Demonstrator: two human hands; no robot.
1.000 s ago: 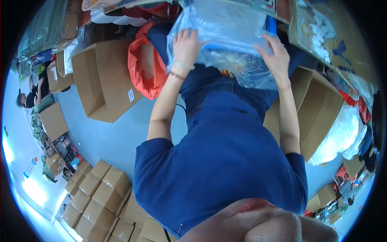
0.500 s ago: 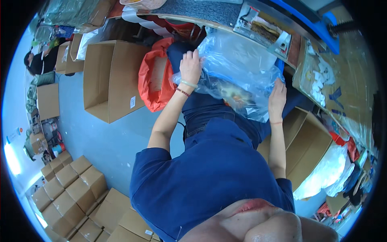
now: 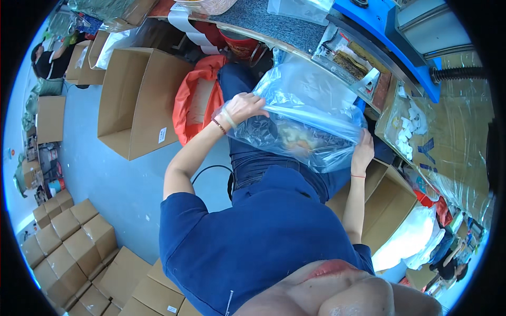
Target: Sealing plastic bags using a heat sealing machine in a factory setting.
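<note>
A large clear plastic bag point(image 3: 316, 108) lies across my lap, below the table's front edge. My left hand point(image 3: 245, 109), palm down, pinches its left side. At its right side, my right hand point(image 3: 362, 151) is closed on the plastic. Between both hands a taut fold runs across the bag. Something pale and yellowish-brown point(image 3: 298, 139) shows through the lower part; wrinkles and glare hide what kind of thing it is.
An open cardboard box point(image 3: 139, 105) and an orange-red sack point(image 3: 199, 100) stand left of my legs; another open box point(image 3: 387, 197) is on my right. Ahead, the table point(image 3: 269, 26) carries a blue machine point(image 3: 390, 31). Stacked cartons point(image 3: 74, 231) fill the lower left.
My left hand has come down and turned over the bag's side. The plastic has been drawn toward me and is pulled straighter between my hands. My view has shifted slightly.
</note>
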